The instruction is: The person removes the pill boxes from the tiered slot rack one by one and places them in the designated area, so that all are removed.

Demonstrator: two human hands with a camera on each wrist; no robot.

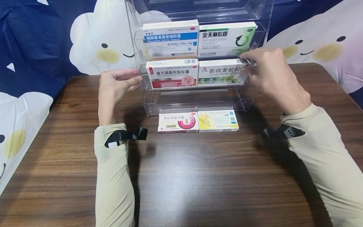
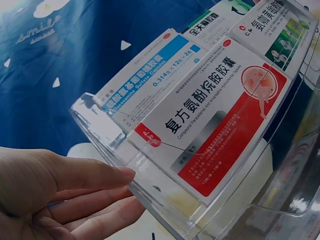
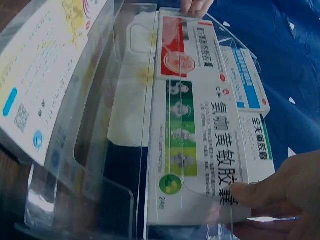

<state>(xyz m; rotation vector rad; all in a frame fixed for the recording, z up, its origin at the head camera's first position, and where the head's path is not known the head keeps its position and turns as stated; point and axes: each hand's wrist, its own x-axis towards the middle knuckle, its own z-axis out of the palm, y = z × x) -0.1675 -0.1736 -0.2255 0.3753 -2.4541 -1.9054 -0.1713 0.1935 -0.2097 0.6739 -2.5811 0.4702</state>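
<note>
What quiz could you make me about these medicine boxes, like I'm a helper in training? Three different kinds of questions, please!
1. Which box does the right grip pinch?
2. True or false: the blue-and-white box sits on a lower tier than the red-and-white box.
3. Pick one. Which box is side by side with the pink-and-white box?
A) the blue-and-white box
B) the yellow-and-white box
C) the red-and-white box

Key:
1. The white box with the green picture strip.
2. False; it sits on the tier above.
3. B.
</note>
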